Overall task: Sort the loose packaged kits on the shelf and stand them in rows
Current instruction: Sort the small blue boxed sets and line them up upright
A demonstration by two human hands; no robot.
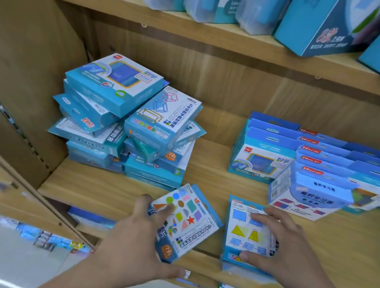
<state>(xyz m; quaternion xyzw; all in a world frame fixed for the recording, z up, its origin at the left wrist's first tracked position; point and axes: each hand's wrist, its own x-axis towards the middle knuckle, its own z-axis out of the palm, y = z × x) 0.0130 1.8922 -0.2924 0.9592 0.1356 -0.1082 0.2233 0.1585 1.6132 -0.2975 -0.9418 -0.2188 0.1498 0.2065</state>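
Seemingly left hand (138,241) grips shapes kit (186,216) beneath; right hand (287,247) clasps triangles kit (240,231).

Bright, even light; edges warped, perhaps blurred.

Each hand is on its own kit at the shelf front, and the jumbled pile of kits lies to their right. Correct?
Wrong side: the head view shows the jumbled pile to their left. The left hand holds the coloured-shapes kit, the right hand the triangles kit.
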